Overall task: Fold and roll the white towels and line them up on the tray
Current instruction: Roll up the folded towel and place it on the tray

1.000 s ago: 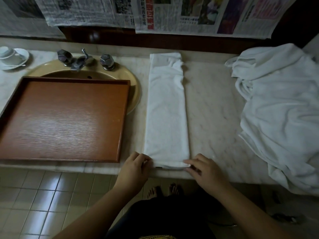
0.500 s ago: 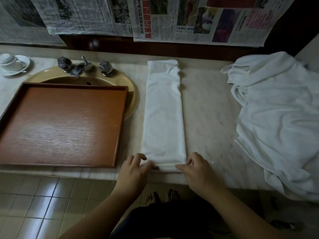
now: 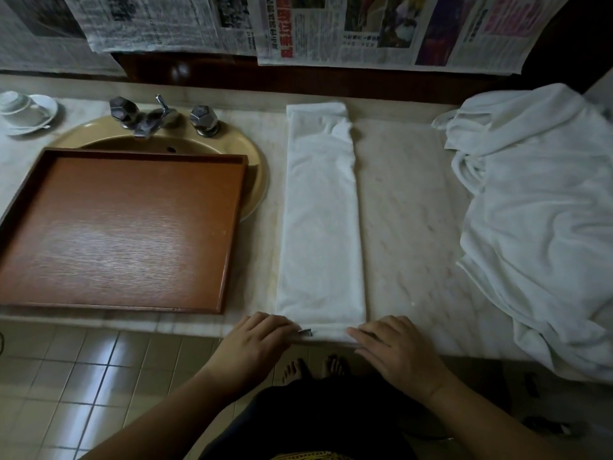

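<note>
Head view: both grips, left hand [image 3: 255,343] and right hand [image 3: 394,348], pinch folded towel [image 3: 320,220] near end.

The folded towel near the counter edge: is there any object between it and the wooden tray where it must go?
Nothing visible. The folded towel lies just right of the tray, with only bare counter between them. Both hands already touch its near end.
</note>
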The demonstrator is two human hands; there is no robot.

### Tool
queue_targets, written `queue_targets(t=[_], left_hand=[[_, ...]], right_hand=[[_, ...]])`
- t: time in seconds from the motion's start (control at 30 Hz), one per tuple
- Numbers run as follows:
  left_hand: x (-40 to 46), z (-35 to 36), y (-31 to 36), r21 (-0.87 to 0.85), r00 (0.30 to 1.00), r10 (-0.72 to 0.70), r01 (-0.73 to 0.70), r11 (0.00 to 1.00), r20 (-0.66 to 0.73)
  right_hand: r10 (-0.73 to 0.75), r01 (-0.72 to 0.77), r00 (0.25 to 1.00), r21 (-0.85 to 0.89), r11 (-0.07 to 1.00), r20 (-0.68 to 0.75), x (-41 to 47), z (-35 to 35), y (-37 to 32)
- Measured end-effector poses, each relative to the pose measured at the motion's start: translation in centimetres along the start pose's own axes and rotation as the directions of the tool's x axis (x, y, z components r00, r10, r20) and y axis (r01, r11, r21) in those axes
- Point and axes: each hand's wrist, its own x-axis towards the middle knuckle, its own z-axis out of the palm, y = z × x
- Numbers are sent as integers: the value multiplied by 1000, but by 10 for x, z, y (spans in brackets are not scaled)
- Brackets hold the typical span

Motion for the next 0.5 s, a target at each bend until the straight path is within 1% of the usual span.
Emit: queue_targets(t=[0.07, 0.17, 0.23, 0.3, 0.33, 0.43, 0.5], left_hand=[[-1, 0, 2, 3, 1000, -12, 13, 1000, -23], [2, -1, 7, 5, 991, -110, 111, 994, -72], [3, 0, 11, -11, 984, -168, 167, 986, -65], [6, 1, 14, -64, 972, -231, 227, 972, -53], [7, 1, 15, -96, 959, -277, 271, 958, -56], [14, -3, 17, -198, 907, -419, 403, 894, -47], [22, -3, 19, -250, 870, -492, 468, 848, -39]], right_hand=[[61, -60, 998, 53, 997, -23, 0, 1, -5], [155, -150, 987, 82, 985, -51, -1, -1, -10], [172, -170, 984, 57, 984, -36, 1, -3, -15], [211, -208, 977, 101, 973, -16, 5, -6, -18], [252, -249, 968, 158, 956, 0, 9, -7, -20], [428, -432, 900, 323, 842, 86, 23, -10, -14], [478, -499, 864, 378, 780, 156, 31, -8, -9]])
